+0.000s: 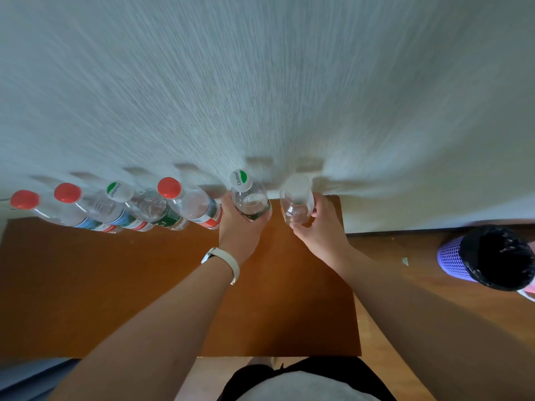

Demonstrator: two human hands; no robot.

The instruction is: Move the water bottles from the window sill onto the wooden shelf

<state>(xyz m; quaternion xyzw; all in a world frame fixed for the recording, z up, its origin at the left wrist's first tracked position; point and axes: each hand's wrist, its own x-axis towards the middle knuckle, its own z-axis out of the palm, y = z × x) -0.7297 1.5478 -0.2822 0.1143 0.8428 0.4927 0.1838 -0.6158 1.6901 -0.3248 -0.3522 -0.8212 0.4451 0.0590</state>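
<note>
Several water bottles stand in a row along the back of the brown wooden shelf (144,285), against the white wall. From the left: a red-capped bottle (27,202), a second red-capped bottle (72,198), a white-and-green-capped bottle (121,195) and a third red-capped bottle (185,201). My left hand (237,227) grips another white-and-green-capped bottle (249,198) at the right end of the row. My right hand (318,227) holds a clear bottle with a white cap (296,195) just to the right of it, near the shelf's right edge.
A purple mesh waste bin (463,261) with a black liner stands on the wooden floor to the right of the shelf. The white textured wall (260,82) rises directly behind the bottles. A watch sits on my left wrist.
</note>
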